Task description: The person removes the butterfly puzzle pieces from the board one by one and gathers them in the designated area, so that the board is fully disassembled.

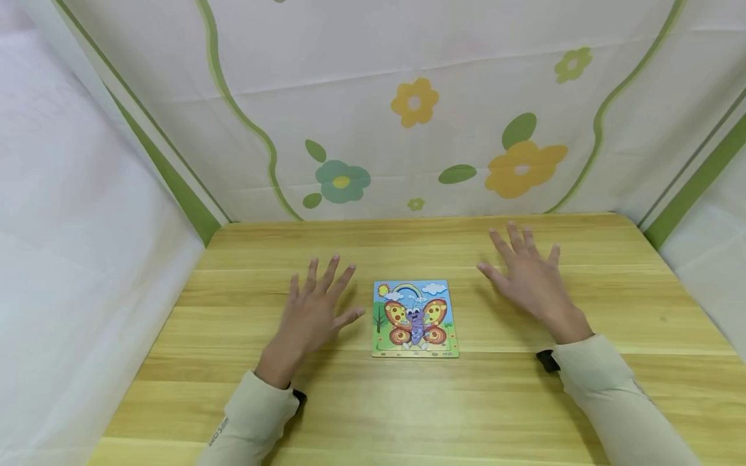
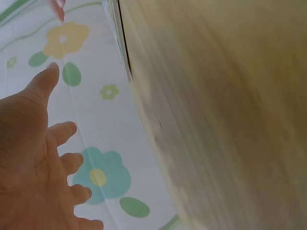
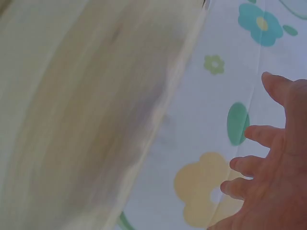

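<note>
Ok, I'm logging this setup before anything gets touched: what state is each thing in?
Board: flat, butterfly picture face up, touched by neither hand
Left hand: empty, fingers spread, raised above the table
Right hand: empty, fingers spread, also raised
Sleeves: down to the wrists
Curtain: hanging behind the table, lightly creased

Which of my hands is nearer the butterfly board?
Your left hand: only a narrow gap lies between it and the butterfly board, while the right hand is clearly farther off.
</note>
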### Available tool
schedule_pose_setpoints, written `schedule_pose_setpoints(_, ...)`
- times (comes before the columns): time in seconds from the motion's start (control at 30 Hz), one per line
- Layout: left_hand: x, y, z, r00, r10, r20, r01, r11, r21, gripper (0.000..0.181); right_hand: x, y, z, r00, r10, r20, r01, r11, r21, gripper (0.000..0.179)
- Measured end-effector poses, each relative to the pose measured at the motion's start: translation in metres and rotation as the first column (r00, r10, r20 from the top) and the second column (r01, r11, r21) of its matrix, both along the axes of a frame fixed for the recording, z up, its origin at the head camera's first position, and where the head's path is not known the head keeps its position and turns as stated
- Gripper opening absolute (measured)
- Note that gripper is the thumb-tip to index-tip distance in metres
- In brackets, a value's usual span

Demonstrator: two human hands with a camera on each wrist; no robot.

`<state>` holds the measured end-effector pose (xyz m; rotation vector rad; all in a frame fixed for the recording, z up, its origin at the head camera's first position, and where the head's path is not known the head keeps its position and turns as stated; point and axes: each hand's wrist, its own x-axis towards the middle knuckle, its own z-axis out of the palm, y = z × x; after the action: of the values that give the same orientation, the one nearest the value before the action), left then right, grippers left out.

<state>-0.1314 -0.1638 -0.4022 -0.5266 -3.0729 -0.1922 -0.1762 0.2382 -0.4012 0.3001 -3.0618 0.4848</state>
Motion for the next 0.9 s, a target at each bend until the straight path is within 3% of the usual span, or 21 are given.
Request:
schedule_pose_setpoints(0.2, 0.010, 0.006, -0.001, 0.994, -0.102, 0.025, 0.102, 0.995, -0.002, 0.084, -0.001, -0.019, -0.001, 0.999, 0.042, 0.004, -0.042, 0.999, -0.006, 0.081)
schedule_pose_setpoints(0.33, 0.015, 0.010, -0.004, 0.982, -0.187, 0.034, 0.188, 0.982, -0.016, 0.084, -0.002, -0.032, -0.005, 0.997, 0.083, 0.011, -0.082, 0.996, -0.022, 0.079)
schedule_pose_setpoints(0.53, 0.025, 0.021, -0.010, 0.946, -0.307, 0.104, 0.308, 0.951, 0.003, 0.083, -0.004, -0.054, -0.008, 0.990, 0.140, 0.020, -0.138, 0.987, -0.076, 0.077)
schedule_pose_setpoints(0.7, 0.033, 0.031, -0.012, 0.910, -0.364, 0.200, 0.366, 0.930, 0.027, 0.082, -0.004, -0.073, -0.007, 0.982, 0.188, 0.034, -0.184, 0.978, -0.093, 0.076)
schedule_pose_setpoints(0.9, 0.037, 0.039, -0.012, 0.875, -0.420, 0.241, 0.433, 0.901, -0.004, 0.082, -0.003, -0.095, -0.009, 0.966, 0.252, 0.049, -0.246, 0.964, -0.105, 0.074)
